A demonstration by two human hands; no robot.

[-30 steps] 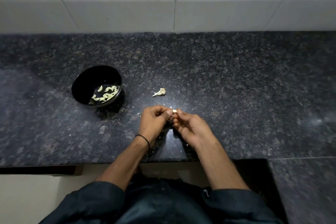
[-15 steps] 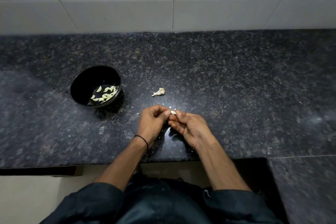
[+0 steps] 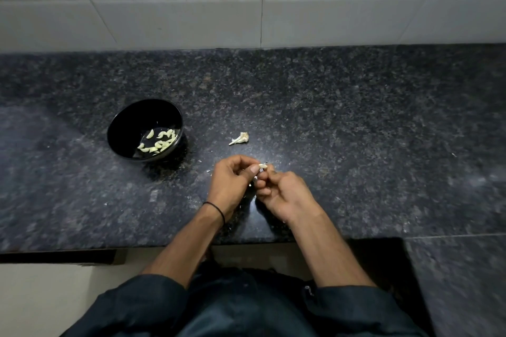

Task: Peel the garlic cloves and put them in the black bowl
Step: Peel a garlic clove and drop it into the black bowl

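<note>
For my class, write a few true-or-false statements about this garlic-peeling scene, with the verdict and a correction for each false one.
1. The black bowl holds peeled cloves. True.
2. The left hand and the right hand pinch one clove between their fingers. True.
3. The black bowl stands to the right of both hands. False: it stands to their left, further back.
4. A dry garlic scrap lies on the counter, beyond the hands. True.
5. The right hand lies flat on the counter. False: its fingers are curled at the clove.
</note>
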